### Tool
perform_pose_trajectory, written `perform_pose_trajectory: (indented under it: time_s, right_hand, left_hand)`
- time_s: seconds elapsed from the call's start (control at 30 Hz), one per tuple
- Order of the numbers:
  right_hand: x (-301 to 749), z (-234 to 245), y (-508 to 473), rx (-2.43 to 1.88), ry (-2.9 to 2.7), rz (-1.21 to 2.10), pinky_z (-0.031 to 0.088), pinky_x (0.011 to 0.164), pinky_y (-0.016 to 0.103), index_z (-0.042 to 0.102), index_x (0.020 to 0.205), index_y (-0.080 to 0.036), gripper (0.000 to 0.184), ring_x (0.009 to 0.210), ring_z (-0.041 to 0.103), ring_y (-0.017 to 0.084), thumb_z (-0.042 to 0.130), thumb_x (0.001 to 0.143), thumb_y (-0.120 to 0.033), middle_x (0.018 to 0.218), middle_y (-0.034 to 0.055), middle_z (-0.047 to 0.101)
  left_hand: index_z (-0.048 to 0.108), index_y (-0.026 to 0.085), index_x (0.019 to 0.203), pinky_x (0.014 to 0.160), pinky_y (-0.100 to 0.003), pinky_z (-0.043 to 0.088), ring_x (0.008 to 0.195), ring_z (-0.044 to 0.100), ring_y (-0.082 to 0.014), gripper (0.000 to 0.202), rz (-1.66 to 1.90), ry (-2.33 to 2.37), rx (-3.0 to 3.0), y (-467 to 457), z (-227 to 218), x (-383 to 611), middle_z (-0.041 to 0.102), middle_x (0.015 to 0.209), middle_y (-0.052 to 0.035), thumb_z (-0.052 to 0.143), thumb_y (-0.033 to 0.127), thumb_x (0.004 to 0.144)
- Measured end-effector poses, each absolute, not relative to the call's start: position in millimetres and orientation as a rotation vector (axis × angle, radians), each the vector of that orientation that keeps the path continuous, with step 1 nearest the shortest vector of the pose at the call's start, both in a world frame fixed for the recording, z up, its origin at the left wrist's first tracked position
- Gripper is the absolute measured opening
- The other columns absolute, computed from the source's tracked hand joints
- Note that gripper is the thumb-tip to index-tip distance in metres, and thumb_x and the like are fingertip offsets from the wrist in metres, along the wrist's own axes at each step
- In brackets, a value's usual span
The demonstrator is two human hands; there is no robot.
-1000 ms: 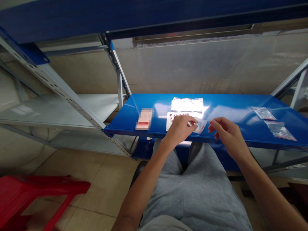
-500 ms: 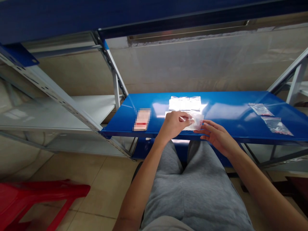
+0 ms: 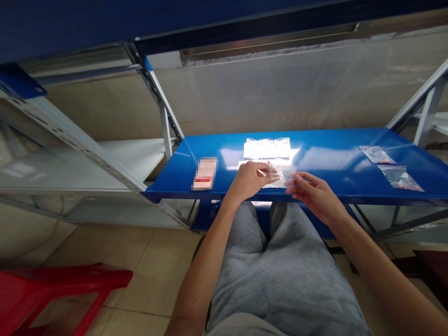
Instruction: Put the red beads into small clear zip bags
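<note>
Scene: From my remote post, a long blue steel shelf [image 3: 336, 149] on a white metal rack [image 3: 80, 142].

Nearby: A row of clear plastic bags [image 3: 266, 148] lies behind the hands; two small zip bags [image 3: 401, 178] lie at the shelf's right end.

Hands: The left hand [image 3: 249, 179] and right hand [image 3: 311, 196] both pinch a small clear plastic bag [image 3: 284, 176] near the shelf's front edge.

Risk: I judge a loose pinch could let the slick bag slip over that edge.

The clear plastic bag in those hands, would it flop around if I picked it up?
Probably yes! The clear plastic bag looks thin and crinkly between the left hand and right hand, so it's likely floppy and very light. Its shiny surface might feel a little slippery too.
</note>
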State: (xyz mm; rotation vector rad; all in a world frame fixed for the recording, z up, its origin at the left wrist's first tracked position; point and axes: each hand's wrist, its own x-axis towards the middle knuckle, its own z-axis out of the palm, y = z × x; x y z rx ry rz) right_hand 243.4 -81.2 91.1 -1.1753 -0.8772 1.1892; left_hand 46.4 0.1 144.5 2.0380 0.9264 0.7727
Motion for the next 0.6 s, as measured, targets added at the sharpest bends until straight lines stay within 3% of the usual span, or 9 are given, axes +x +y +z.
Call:
perform_pose_trajectory:
  time_s: [0.6]
  right_hand:
    - [245.1, 81.7, -78.9, -1.174, -0.919, 1.237, 0.056, 0.066, 0.027, 0.074, 0.093, -0.021, 0.043, 0.074, 0.071, 0.017, 0.093, 0.063, -0.046, 0.088, 0.0055, 0.078]
  left_hand:
    - [0.080, 0.016, 0.098, 0.071, -0.024, 0.048, 0.076, 0.064, -0.0138, 0.024, 0.742, 0.885, 1.986, 6.7, 135.7, 46.8, 0.078, 0.096, -0.0050, 0.079, 0.029, 0.078]
